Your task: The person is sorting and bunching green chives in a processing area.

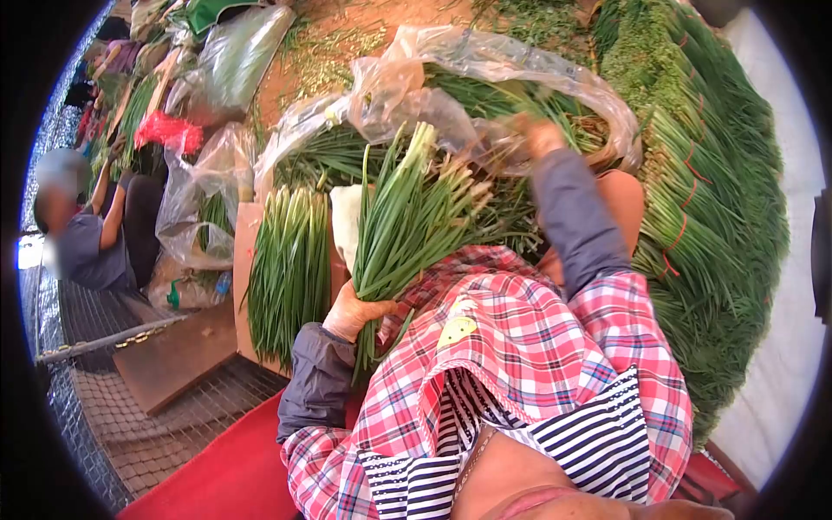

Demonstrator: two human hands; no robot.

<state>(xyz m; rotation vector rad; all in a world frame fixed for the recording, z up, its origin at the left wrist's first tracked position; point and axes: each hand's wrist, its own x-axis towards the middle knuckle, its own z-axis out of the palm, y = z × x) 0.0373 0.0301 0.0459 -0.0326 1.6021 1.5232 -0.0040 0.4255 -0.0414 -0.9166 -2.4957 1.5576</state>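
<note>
Slender, pale-ended green bundle (407,217): clasped in your left hand (351,312), beside the flat-laid bundle (286,269). Your right hand (542,137), blurred, is near crinkled clear plastic (381,95); grip unclear.

Glossy, crinkled clear plastic bag (498,54)

The bright, edge-warped view blurs the right hand (539,139).

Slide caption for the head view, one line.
Left hand grips a bunch of long green stalks while the blurred right hand is at an open clear plastic bag.
</note>
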